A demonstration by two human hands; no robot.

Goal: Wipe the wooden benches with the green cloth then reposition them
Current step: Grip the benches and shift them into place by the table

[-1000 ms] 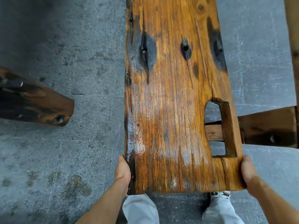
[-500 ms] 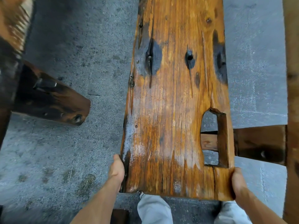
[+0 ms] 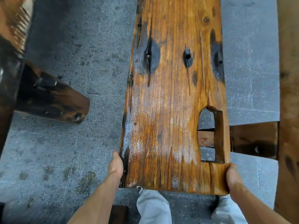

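1. While the near end of the bench [image 3: 174, 97] is held, its left edge is gripped by the left hand [image 3: 115, 165] and its right corner by the right hand [image 3: 233, 178]; the fingers are curled under, hidden.
2. Wet sheen is seen on the plank over the grey floor [image 3: 80, 46].
3. Dark beams [image 3: 51, 97] are seen at both sides.
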